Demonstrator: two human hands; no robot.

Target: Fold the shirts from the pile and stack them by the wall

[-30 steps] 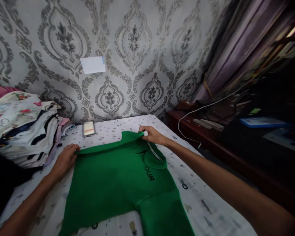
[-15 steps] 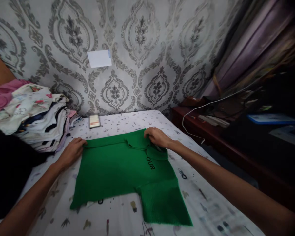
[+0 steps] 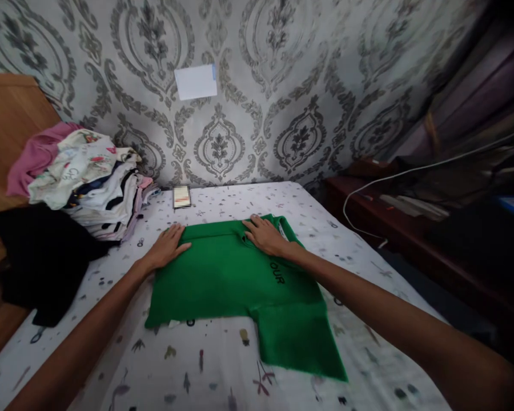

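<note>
A green T-shirt (image 3: 214, 274) lies on the bed, its far side folded over in a straight edge and one sleeve spread toward the near right. Black letters "OUR" show near its collar. My left hand (image 3: 168, 245) rests on the shirt's far left corner with fingers apart. Flat on the cloth beside the collar lies my right hand (image 3: 265, 235), its fingers stretched out. Part of the collar is covered by that hand and forearm.
Left of the shirt stands a pile of folded clothes (image 3: 98, 182), with a black garment (image 3: 47, 257) in front. A small card (image 3: 181, 197) lies near the wall. A white cable (image 3: 394, 173) crosses the dark red desk (image 3: 368, 202) on the right.
Both hands have let go of the shirt's far edge and now lie flat on top of it. The view has turned a little left.
</note>
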